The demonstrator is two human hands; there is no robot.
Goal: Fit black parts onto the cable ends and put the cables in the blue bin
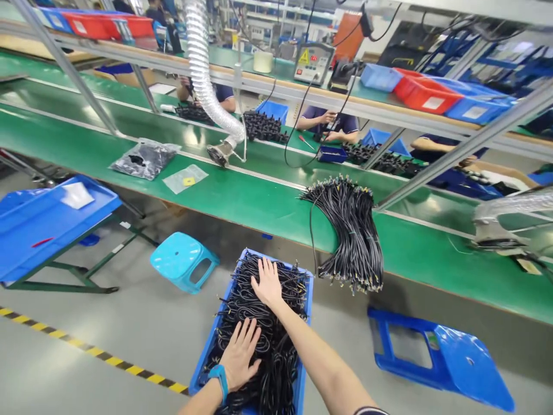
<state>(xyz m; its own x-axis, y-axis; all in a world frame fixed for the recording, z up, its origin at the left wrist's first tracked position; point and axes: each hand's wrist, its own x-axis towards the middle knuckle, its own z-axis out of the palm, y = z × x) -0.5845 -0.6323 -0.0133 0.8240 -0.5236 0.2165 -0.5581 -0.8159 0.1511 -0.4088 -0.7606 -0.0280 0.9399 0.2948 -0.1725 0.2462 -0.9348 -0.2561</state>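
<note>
Both of my hands lie flat on black cables (pixel 276 351) that fill a blue plastic crate (pixel 310 300) in front of me. Nearer to me, my left hand (pixel 241 351), with a light-blue band on its wrist, has its fingers stretched out over the coils. My right hand (pixel 268 283) rests farther up the crate, fingers spread, palm down. Neither hand grips anything. Some cable ends poke out past the crate's rim. On the green bench beyond, a thick bundle of black cables (pixel 352 230) hangs partly over the front edge.
A turquoise stool (pixel 184 259) stands left of the crate; a blue stool (pixel 444 357) lies to the right. At far left is a blue tray cart (pixel 52 225). A silver duct (pixel 203 75) hangs over the green bench (pixel 259 202). Several people work across it.
</note>
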